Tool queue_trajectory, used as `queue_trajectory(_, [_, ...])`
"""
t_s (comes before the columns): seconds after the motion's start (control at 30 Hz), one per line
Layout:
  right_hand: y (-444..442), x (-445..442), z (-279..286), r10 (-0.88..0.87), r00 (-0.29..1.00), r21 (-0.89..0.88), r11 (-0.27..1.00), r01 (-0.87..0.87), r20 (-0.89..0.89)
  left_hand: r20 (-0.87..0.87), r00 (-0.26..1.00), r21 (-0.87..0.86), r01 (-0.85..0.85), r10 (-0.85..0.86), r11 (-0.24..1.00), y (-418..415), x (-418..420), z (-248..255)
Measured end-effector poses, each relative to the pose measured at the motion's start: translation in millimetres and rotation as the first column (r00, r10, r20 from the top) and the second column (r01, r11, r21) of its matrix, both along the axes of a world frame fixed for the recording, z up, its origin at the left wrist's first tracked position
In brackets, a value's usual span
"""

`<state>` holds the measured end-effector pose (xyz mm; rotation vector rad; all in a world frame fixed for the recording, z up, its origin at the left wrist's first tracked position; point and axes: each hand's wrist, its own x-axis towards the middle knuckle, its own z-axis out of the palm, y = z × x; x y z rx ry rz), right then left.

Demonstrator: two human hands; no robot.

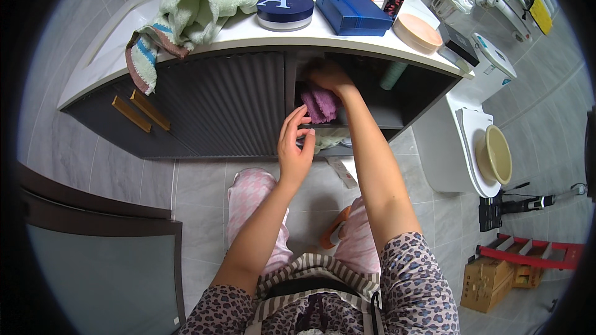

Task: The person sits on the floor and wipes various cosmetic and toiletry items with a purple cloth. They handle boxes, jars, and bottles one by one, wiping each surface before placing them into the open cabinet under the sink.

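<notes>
A folded purple towel lies on the upper shelf of the dark vanity cabinet's open compartment. My right hand reaches into that compartment, just above and behind the towel. Its fingers are in shadow, so whether they grip the cloth is unclear. My left hand is at the compartment's front edge, fingers apart and holding nothing. Its fingertips come close to the towel's left edge; contact cannot be made out. Deeper in the compartment, to the right, stands a green cylindrical item. Pale cloth shows on the shelf below.
The white countertop bears a draped green towel, a round dark-lidded jar, a blue gift box and a peach round case. A toilet with a beige basin stands right. Cardboard boxes sit lower right.
</notes>
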<state>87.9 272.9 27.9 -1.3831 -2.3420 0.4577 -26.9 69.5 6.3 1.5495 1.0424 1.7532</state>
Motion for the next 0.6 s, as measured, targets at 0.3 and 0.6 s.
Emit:
queue_trajectory(0.3, [-117.0,39.8,22.2,-0.033,0.876,-0.352,0.922,-0.159,-0.482,-0.187,0.98,0.183,-0.036,0.071,0.982,-6.0,4.2,8.9])
queue_trajectory(0.6, [-199.3,84.1,-0.7,-0.721,0.046,-0.562,0.497,-0.661,-0.692,-0.356,0.735,0.764,-0.127,0.578,0.632,8.6,8.7,103.8])
